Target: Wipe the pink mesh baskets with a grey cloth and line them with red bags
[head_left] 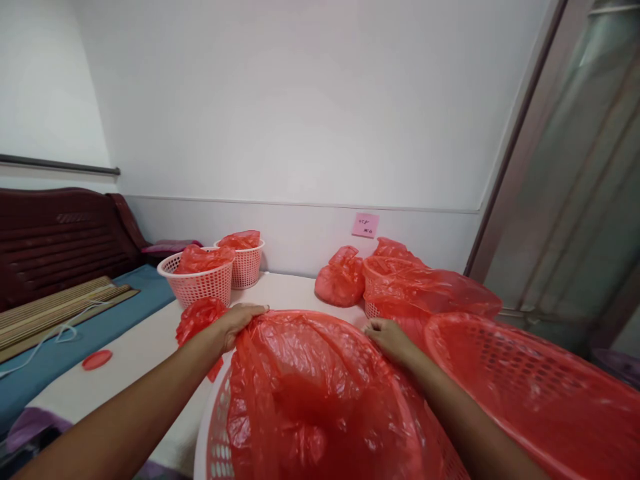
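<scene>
Lining looks nearly done: left hand (241, 320) and right hand (387, 337) both grip the red bag (310, 393) over the far rim of the near basket (213, 427); small baskets (199, 285) at mid-left are already lined.

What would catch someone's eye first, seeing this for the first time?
The crinkled red plastic bag lining the big white lattice basket fills the foreground, with the left hand and right hand on its far edge. Two small pink lattice baskets, also red-lined, stand behind on the left.
</scene>
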Demonstrator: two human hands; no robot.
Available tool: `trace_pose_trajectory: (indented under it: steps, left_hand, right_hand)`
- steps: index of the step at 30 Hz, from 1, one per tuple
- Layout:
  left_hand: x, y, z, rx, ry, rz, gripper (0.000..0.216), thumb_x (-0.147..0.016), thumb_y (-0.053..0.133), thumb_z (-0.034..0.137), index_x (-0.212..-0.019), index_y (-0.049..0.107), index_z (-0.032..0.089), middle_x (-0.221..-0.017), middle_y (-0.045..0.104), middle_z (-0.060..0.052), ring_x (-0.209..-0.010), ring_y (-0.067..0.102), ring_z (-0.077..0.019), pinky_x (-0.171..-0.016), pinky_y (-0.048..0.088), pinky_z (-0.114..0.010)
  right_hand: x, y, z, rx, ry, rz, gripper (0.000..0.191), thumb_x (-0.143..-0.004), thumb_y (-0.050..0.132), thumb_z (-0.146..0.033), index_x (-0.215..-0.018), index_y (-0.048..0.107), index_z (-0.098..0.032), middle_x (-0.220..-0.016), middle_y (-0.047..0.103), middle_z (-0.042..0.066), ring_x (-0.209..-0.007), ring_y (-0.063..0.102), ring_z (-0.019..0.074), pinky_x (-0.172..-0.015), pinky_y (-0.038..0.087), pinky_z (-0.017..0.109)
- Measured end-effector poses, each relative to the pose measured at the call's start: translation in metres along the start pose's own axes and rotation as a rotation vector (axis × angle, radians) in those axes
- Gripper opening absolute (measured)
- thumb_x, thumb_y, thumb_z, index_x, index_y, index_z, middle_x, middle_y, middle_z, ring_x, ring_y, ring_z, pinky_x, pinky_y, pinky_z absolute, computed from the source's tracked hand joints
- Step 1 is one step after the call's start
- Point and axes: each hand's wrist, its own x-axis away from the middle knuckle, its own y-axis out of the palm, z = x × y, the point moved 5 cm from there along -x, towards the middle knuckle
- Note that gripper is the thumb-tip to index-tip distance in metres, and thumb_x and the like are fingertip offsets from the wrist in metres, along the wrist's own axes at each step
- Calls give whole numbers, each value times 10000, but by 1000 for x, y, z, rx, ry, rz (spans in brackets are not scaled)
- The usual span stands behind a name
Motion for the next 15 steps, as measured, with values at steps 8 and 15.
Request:
trace_pose_trajectory:
  steps: [8,15]
  left_hand:
    - [-2,0,-9,29,86,-46,256,-898,554,382,-977,606,144,-852,638,-14,-664,605,-112,-603,528,-284]
    - [7,5,-1,-2,198,-6,196,-894,573,329,-914,600,136,-772,599,17,-576,548,-81,-516,478,-228]
  right_hand:
    - [39,0,-3,-134,5,-38,218,-672,503,-405,-584,430,-220,-560,415,-43,-534,354,108,-481,295,229]
    - [61,-12,4,-160,55,-6,305,-716,517,-497,-623,467,-210,-584,458,-38,-544,404,117,-508,327,241]
